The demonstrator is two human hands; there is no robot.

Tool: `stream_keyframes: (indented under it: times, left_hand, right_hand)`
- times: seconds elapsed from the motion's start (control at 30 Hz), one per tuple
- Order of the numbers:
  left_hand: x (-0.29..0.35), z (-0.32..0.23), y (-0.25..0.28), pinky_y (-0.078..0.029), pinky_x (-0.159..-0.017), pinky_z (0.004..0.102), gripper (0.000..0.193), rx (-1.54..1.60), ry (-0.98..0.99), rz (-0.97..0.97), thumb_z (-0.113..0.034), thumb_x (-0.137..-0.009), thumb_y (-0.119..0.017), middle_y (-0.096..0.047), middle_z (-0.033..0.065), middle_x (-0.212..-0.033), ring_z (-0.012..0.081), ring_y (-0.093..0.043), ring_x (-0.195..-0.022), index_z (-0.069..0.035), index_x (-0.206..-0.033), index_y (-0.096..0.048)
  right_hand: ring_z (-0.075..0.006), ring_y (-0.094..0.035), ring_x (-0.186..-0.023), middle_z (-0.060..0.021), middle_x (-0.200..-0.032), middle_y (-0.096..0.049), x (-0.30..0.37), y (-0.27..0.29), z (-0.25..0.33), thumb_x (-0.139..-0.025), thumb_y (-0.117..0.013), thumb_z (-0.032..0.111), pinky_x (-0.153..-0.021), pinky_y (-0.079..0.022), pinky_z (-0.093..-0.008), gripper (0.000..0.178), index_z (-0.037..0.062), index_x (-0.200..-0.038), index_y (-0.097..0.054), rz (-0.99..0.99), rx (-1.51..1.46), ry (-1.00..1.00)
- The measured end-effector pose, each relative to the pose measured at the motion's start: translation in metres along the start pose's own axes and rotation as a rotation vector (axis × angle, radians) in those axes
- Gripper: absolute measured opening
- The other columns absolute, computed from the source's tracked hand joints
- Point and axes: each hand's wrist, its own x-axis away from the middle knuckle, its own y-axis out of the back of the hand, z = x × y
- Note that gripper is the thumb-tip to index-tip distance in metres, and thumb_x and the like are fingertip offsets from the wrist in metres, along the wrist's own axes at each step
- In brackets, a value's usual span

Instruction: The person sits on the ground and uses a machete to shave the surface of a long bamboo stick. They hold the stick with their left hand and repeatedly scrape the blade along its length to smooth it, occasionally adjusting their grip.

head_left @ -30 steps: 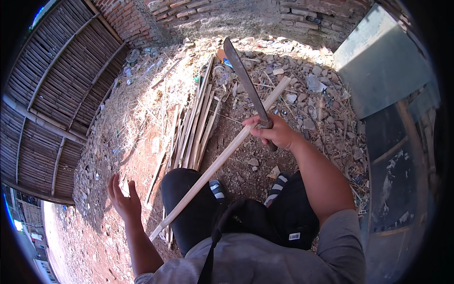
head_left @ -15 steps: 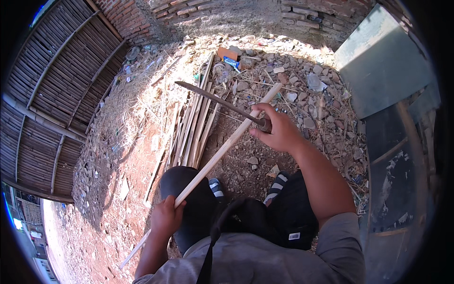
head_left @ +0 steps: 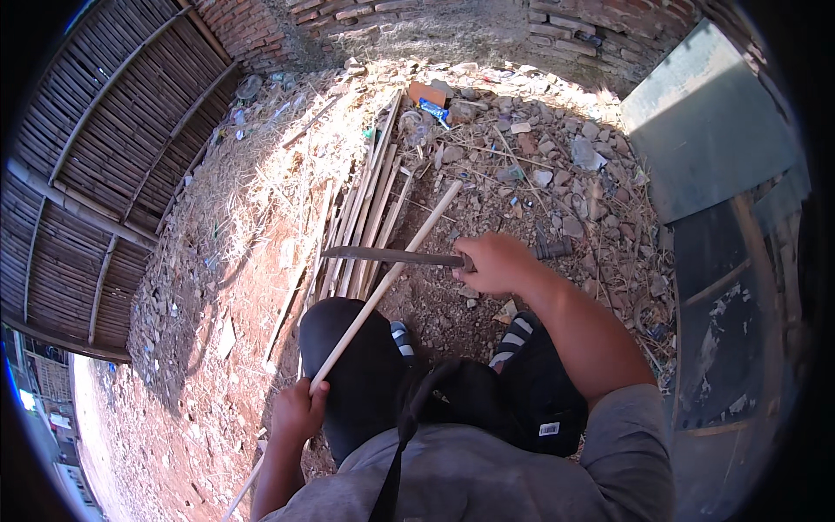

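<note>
My left hand (head_left: 297,411) is closed around a long pale wooden stick (head_left: 376,296), beside my left knee. The stick slants from the lower left up across my thigh, its far end raised in front of me. In my right hand (head_left: 497,264) is the handle of a machete (head_left: 396,256) with a long dark blade. The blade points left and crosses the stick above my left knee; whether it touches the wood I cannot tell. Part of the machete handle juts out to the right of my fist.
A bundle of thin wooden strips (head_left: 364,217) lies on the ground ahead. Stones and rubble (head_left: 557,174) spread to the right, with a blue wrapper (head_left: 433,111) farther off. A bamboo wall (head_left: 113,113) stands left, a brick wall (head_left: 417,35) behind, grey panels (head_left: 713,130) right.
My right hand has let go of the stick and keeps the machete, its blade swung lower and more level. The stick's far end has shifted left and down. My left hand has slid slightly lower.
</note>
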Motion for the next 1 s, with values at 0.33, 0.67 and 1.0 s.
stream_keyframes:
  times: [0.33, 0.67, 1.0]
  left_hand:
    - [-0.010, 0.011, 0.018, -0.050, -0.071, 0.0544, 0.056, 0.126, 0.009, 0.201, -0.050, -0.102, -0.054, -0.065, 0.0272, -0.076, 0.0488, -0.066, -0.079, 0.002, -0.083, -0.064]
    - [-0.014, 0.012, 0.022, -0.050, -0.069, 0.0528, 0.057, 0.196, -0.007, 0.229, -0.049, -0.104, -0.050, -0.064, 0.0267, -0.072, 0.0477, -0.066, -0.076, 0.002, -0.083, -0.063]
    - [-0.018, 0.009, 0.028, -0.049, -0.071, 0.0541, 0.055, 0.135, -0.043, 0.234, -0.047, -0.104, -0.050, -0.064, 0.0267, -0.073, 0.0496, -0.064, -0.079, 0.002, -0.083, -0.062]
  right_hand:
    - [-0.0391, -0.071, -0.094, -0.0203, -0.096, -0.073, -0.018, -0.015, 0.006, -0.086, -0.075, 0.038, -0.084, -0.056, -0.0478, 0.048, 0.0031, -0.118, -0.070, 0.174, -0.016, -0.178]
    - [-0.0400, -0.071, -0.095, -0.0237, -0.100, -0.072, -0.023, -0.013, 0.003, -0.086, -0.074, 0.038, -0.084, -0.054, -0.0476, 0.049, 0.0011, -0.119, -0.070, 0.193, -0.005, -0.170]
    - [-0.0388, -0.071, -0.097, -0.0214, -0.101, -0.074, -0.024, -0.014, 0.002, -0.084, -0.074, 0.032, -0.089, -0.056, -0.0478, 0.048, 0.0038, -0.123, -0.070, 0.215, -0.018, -0.211]
